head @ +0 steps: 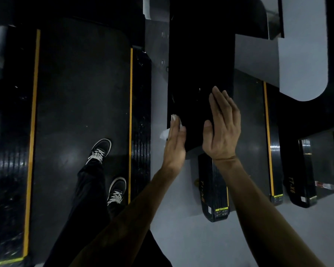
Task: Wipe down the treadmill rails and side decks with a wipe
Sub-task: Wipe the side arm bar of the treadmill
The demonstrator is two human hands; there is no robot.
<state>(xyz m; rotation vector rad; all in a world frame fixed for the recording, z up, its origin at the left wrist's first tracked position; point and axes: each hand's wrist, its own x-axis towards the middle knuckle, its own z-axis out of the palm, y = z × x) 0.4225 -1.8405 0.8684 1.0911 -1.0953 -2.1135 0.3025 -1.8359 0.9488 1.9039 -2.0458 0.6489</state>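
Observation:
I stand on the belt of a black treadmill [81, 105] with yellow edge stripes. Its wide black rail [197, 70] runs forward on my right side, seen from above. My left hand [175, 140] lies flat against the rail's left edge with straight fingers, pressing a white wipe [165, 132] that pokes out under the palm and near the fingertips. My right hand [223, 128] rests flat on the rail's top near its right edge, fingers straight and together. The right side deck [142, 120] lies below, between belt and rail, with glossy ribbing.
My two dark shoes [112, 170] stand on the belt near its right stripe. The left side deck [12, 143] runs along the far left. A second treadmill [268, 143] labelled TT-X6 stands to the right on grey floor [181, 228].

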